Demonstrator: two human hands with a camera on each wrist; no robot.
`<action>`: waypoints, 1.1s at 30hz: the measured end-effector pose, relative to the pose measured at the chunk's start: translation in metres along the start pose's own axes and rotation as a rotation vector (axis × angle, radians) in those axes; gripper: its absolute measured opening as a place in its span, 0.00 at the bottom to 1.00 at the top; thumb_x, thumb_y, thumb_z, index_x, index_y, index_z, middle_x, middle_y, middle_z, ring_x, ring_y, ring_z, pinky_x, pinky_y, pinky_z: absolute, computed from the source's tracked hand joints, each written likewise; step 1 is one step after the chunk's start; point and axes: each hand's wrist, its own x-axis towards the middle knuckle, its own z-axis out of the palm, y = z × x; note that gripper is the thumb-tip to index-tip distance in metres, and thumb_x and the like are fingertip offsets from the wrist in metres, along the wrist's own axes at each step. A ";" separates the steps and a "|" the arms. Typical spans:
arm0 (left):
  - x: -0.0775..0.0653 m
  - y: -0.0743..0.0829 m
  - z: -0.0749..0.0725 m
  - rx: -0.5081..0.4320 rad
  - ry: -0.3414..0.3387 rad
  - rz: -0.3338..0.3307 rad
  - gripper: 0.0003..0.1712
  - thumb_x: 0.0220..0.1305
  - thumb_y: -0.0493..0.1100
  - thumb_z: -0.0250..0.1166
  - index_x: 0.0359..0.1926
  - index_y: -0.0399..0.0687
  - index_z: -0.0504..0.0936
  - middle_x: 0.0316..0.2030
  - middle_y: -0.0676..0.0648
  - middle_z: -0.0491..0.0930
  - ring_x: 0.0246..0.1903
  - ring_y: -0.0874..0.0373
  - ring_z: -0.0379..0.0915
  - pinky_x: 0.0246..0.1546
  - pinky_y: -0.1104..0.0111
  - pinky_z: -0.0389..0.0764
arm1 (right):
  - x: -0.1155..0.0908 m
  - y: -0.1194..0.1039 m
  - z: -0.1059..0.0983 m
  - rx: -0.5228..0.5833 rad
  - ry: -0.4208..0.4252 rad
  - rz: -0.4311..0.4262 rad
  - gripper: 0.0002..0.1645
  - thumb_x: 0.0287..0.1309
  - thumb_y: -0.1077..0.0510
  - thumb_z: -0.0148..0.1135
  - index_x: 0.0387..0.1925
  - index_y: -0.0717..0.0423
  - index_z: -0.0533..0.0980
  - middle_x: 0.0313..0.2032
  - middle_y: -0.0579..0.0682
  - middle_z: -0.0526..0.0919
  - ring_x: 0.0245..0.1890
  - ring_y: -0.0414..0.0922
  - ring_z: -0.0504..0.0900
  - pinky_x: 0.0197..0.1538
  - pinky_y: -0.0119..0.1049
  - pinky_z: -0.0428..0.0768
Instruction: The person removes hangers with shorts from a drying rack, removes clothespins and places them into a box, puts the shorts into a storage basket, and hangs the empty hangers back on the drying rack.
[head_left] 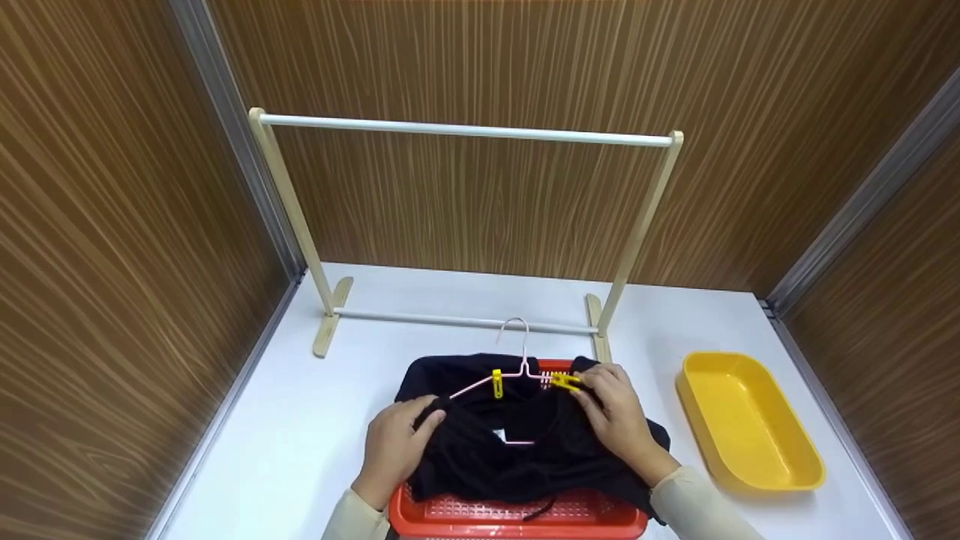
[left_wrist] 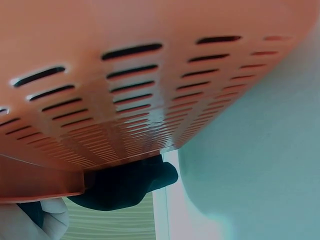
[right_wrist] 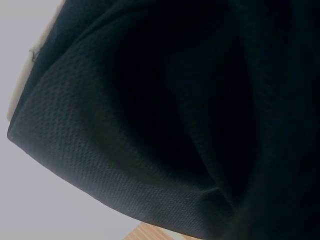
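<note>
A black garment [head_left: 480, 450] with a white neck label lies spread over a red basket [head_left: 517, 517]. A pale pink wire hanger [head_left: 524, 352] sits within the garment's neckline, its hook pointing up and its left arm running under the cloth. My left hand [head_left: 394, 444] pinches the garment near that end, thumb on top. On the hanger's right arm is a yellow clip [head_left: 564, 381] turned sideways, and my right hand [head_left: 619, 412] pinches its end between thumb and fingers. Another yellow clip [head_left: 497, 383] hangs upright on the left arm. Black cloth [right_wrist: 150, 125] fills the right wrist view.
Behind the basket stands a wooden rack [head_left: 296, 210] with a white top rail [head_left: 465, 130] and a low crossbar. A yellow tray [head_left: 750, 420] rests on the white table [head_left: 277, 420] at the right. Wood-patterned panels [head_left: 465, 202] enclose the back and sides.
</note>
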 end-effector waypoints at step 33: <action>-0.001 0.001 -0.002 -0.005 -0.018 -0.019 0.16 0.68 0.55 0.70 0.50 0.54 0.90 0.45 0.53 0.89 0.43 0.56 0.85 0.46 0.57 0.83 | 0.002 -0.007 -0.053 -0.005 0.045 0.228 0.25 0.54 0.70 0.74 0.55 0.59 0.81 0.46 0.52 0.85 0.48 0.48 0.79 0.58 0.27 0.70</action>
